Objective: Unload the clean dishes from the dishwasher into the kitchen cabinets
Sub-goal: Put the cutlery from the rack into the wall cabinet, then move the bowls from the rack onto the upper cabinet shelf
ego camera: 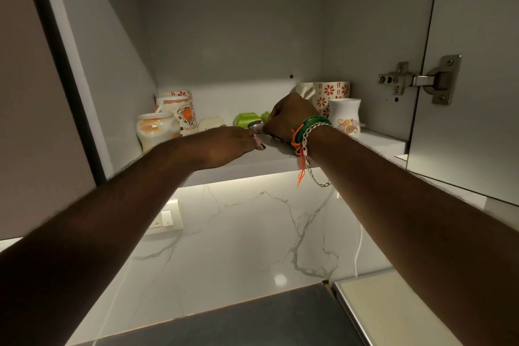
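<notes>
Two hands, left (227, 146) and right (289, 118), are reaching onto one shelf (376, 143). Five mugs are standing there: (157, 130), (179, 109), (331, 93), (306, 90), (346, 116). Two green pieces (246, 118), (264, 115) and one metal item (255, 126) are sitting between them.

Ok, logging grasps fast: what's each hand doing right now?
Left hand: fingers curled at a shiny metal item on the cabinet shelf; grip unclear.
Right hand: fingers curled, pinching that metal item.

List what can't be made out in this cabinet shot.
Head view only:
- Shiny metal item: mostly covered by the left hand and right hand; type unclear.
- Green objects: half hidden behind both hands.
- Rear flowered mug: partly blocked by the white vase.
- Dishwasher: out of frame.
</notes>
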A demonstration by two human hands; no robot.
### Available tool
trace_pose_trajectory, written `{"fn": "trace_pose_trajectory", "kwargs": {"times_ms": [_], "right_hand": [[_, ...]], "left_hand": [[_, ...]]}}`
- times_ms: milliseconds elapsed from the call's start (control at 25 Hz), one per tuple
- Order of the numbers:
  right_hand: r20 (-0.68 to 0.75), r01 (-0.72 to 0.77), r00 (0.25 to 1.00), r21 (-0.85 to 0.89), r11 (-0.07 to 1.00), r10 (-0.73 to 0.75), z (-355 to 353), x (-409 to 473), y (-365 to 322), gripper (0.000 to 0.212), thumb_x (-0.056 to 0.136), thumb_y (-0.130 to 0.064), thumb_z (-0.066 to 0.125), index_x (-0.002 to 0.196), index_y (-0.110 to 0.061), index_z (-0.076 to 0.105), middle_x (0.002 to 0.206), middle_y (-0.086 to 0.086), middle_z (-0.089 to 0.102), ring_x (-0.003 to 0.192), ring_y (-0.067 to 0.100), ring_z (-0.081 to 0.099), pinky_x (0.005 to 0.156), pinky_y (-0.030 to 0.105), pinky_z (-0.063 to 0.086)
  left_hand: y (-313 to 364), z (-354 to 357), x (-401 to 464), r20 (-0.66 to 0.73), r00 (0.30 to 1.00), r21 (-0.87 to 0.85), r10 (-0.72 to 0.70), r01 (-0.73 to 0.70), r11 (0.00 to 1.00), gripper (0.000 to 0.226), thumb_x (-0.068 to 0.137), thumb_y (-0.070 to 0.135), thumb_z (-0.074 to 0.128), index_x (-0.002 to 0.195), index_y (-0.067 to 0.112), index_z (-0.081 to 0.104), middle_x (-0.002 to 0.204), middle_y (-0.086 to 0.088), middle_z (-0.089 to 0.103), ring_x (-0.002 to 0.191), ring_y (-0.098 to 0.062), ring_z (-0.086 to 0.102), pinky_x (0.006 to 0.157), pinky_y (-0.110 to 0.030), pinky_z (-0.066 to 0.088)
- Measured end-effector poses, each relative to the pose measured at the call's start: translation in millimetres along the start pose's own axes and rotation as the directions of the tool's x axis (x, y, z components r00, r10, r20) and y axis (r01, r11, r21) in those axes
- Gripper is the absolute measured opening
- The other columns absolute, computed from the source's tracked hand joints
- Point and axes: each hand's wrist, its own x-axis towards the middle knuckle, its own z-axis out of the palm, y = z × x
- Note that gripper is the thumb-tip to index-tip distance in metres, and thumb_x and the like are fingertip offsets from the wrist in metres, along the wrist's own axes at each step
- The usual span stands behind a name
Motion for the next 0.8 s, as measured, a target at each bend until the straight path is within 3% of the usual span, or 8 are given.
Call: {"fn": "trace_pose_trajectory", "kwargs": {"times_ms": [240,320,400,480,560,640,720,800], "right_hand": [[-0.046,-0.018,0.999,-0.064,0.998,0.015,1.0,-3.9,-0.8,0.037,0.077,-0.043,0.079,0.091,-0.011,0.065,0.091,0.01,0.069,0.087,0.027,0.068,0.068,0.029,0.05],[-0.053,-0.017,0.998,-0.053,0.998,0.015,-1.4,-6.7,-1.3,0.041,0.077,-0.046,0.079,0.095,-0.012,0.065,0.096,0.011,0.07,0.09,0.03,0.068,0.069,0.03,0.049],[-0.029,0.005,1.0,-0.04,0.999,-0.006,-9.4,-10.9,-2.8,0.045,0.079,-0.049,0.074,0.1,-0.01,0.068,0.104,0.014,0.072,0.094,0.032,0.068,0.069,0.029,0.046],[-0.001,0.073,0.997,-0.032,0.997,-0.073,-23.7,-26.6,1.6,0.05,0.082,-0.055,0.068,0.103,-0.01,0.069,0.106,0.013,0.071,0.096,0.032,0.067,0.073,0.03,0.047],[-0.03,0.204,0.978,-0.041,0.978,-0.205,-36.9,-64.2,14.8,0.047,0.087,-0.06,0.062,0.107,-0.018,0.069,0.106,0.006,0.069,0.099,0.028,0.063,0.08,0.034,0.051],[-0.242,0.346,0.905,-0.059,0.936,-0.35,-35.9,-116.8,33.6,0.044,0.092,-0.062,0.053,0.114,-0.027,0.067,0.112,0.0,0.067,0.106,0.027,0.06,0.088,0.043,0.049],[-0.344,0.414,0.832,-0.137,0.9,-0.436,-20.7,-167.1,54.6,0.049,0.098,-0.062,0.043,0.13,-0.029,0.061,0.135,0.0,0.061,0.129,0.027,0.052,0.105,0.049,0.038],[-0.251,0.419,0.855,-0.181,0.89,-0.454,-3.1,-207.4,76.0,0.059,0.101,-0.061,0.035,0.151,-0.03,0.041,0.163,-0.001,0.031,0.152,0.023,0.024,0.118,0.055,0.023]], "left_hand": [[4.8,-1.7,-6.2,0.028,0.999,0.002,-0.023,0.023,1.0,0.05,0.101,0.062,0.037,0.139,0.035,0.056,0.153,0.006,0.048,0.14,-0.02,0.043,0.112,-0.023,0.024],[6.0,-2.5,-12.9,-0.003,1.0,-0.03,-0.014,0.014,0.999,0.069,0.086,0.08,0.035,0.125,0.031,0.064,0.136,0.0,0.063,0.127,-0.024,0.055,0.117,-0.039,0.036],[6.6,-5.1,-21.4,-0.122,0.991,-0.071,-0.049,0.04,0.997,0.081,0.08,0.085,0.027,0.124,0.028,0.063,0.129,-0.003,0.065,0.123,-0.026,0.058,0.113,-0.048,0.041],[15.1,-7.4,-35.2,-0.262,0.964,0.05,-0.038,0.053,0.997,0.07,0.097,0.073,0.025,0.143,0.03,0.054,0.153,-0.004,0.049,0.144,-0.027,0.041,0.123,-0.045,0.025],[23.1,3.4,-61.2,-0.43,0.902,0.188,0.052,0.033,0.982,0.06,0.104,0.062,0.026,0.152,0.03,0.044,0.163,-0.001,0.034,0.152,-0.022,0.027,0.122,-0.039,0.018],[25.5,33.3,-98.1,-0.556,0.824,0.293,0.112,0.068,0.954,0.061,0.103,0.063,0.029,0.153,0.029,0.042,0.161,-0.001,0.038,0.15,-0.022,0.032,0.121,-0.043,0.026],[21.8,75.0,-129.0,-0.603,0.79,0.448,0.108,0.223,0.866,0.071,0.1,0.064,0.03,0.159,0.024,0.029,0.165,-0.006,0.031,0.153,-0.027,0.026,0.122,-0.053,0.024],[23.8,111.0,-152.9,-0.623,0.782,0.411,0.016,0.309,0.858,0.08,0.097,0.062,0.036,0.163,0.026,0.007,0.171,-0.005,0.001,0.158,-0.028,0.002,0.123,-0.06,0.012]]}}
